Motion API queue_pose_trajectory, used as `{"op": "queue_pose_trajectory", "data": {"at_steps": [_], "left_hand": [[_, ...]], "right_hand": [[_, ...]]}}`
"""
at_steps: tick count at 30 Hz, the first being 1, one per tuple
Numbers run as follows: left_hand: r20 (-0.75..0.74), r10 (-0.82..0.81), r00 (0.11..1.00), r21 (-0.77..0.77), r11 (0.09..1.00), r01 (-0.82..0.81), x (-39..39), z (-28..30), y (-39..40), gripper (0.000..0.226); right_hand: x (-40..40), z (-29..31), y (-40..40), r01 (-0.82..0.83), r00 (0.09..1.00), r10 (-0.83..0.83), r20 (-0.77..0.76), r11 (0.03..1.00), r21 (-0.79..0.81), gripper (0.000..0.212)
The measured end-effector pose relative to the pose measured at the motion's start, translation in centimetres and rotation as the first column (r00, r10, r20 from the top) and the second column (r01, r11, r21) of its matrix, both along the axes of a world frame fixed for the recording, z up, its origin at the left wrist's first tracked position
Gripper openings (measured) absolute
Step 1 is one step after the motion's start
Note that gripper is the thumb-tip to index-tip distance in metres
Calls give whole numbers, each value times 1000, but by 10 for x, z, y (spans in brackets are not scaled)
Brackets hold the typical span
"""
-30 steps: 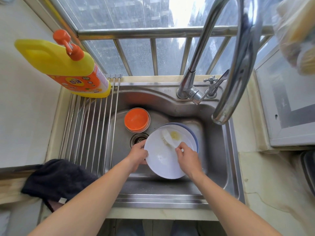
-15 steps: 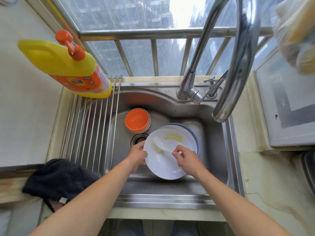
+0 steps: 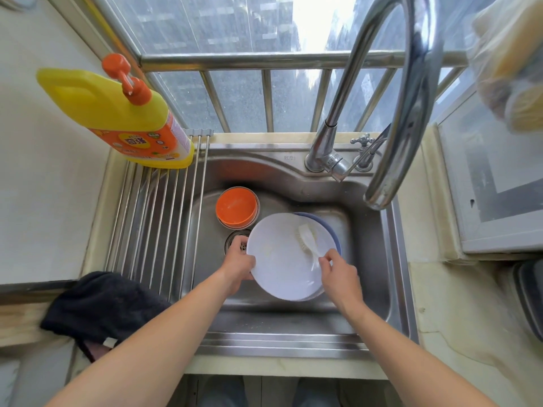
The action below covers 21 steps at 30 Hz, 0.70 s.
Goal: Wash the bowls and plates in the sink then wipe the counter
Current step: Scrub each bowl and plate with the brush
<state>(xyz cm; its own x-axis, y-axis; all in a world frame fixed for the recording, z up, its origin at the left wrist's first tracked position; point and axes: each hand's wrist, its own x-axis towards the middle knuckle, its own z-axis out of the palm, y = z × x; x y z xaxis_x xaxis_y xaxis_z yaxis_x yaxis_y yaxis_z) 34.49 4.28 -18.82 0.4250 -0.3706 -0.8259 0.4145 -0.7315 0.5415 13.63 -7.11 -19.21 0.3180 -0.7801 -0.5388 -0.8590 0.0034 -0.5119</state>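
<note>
Presently, right hand [image 3: 338, 274] pinches a white brush [image 3: 307, 240] against the white plate [image 3: 282, 259]; left hand [image 3: 239, 267] grips its rim over the sink [image 3: 293, 342]. Recommend firm, overlapping strokes, with the plate kept tilted and steady.

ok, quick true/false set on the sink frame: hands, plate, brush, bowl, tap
1. The left hand holds the white plate by its rim. True.
2. The right hand holds a sponge. False: it holds a brush.
3. The orange bowl sits on the rack. False: it is in the sink.
4. Water runs from the tap. False: none is visible.
5. A dark cloth lies left of the sink. True.
</note>
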Motion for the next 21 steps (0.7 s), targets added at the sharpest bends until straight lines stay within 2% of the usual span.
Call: {"op": "queue_pose_trajectory", "data": {"at_steps": [2, 4, 5, 7, 9, 11, 12, 14, 16, 20, 21], "left_hand": [[14, 8, 1000, -5, 1000, -7, -1, 1, -2, 46], [22, 16, 1000, -11, 1000, -15, -2, 2, -3, 44], [22, 19, 1000, -15, 1000, -19, -2, 2, -3, 43], [18, 26, 999, -14, 1000, -26, -1, 1, -3, 45], [5, 40, 999, -12, 999, -40, 0, -1, -3, 47], [1, 47, 999, -13, 999, -47, 2, -2, -4, 49], [6, 50, 999, -14, 999, -50, 2, -2, -4, 50], [16, 61, 998, -18, 998, -60, 2, -3, -4, 50], [21, 62, 998, -22, 998, -62, 3, -3, -2, 50], [24, 69, 997, -6, 998, -69, 4, -3, 0, 55], [31, 69, 997, -3, 998, -69, 5, -3, -1, 55]], "right_hand": [[-9, 3, -1, -150, 986, 139, 93, 981, 126, 18], [-18, 8, 1, -329, 940, 286, 185, 904, 275, 20], [-22, 9, 1, -375, 923, 325, 204, 877, 301, 21], [-24, 8, -2, -318, 945, 288, 157, 921, 225, 24], [-26, 6, -5, -129, 990, 126, 58, 991, 44, 25], [-26, 5, -3, -30, 998, 32, 52, 999, -43, 24], [-25, 6, -1, -78, 994, 78, 79, 997, -1, 23], [-24, 8, 6, -284, 953, 265, 145, 950, 128, 24], [-26, 8, 8, -368, 926, 349, 142, 919, 143, 26], [-27, 6, 3, -84, 996, 85, 19, 996, -43, 27], [-26, 6, 2, -87, 996, 88, 28, 996, -36, 27]]}}
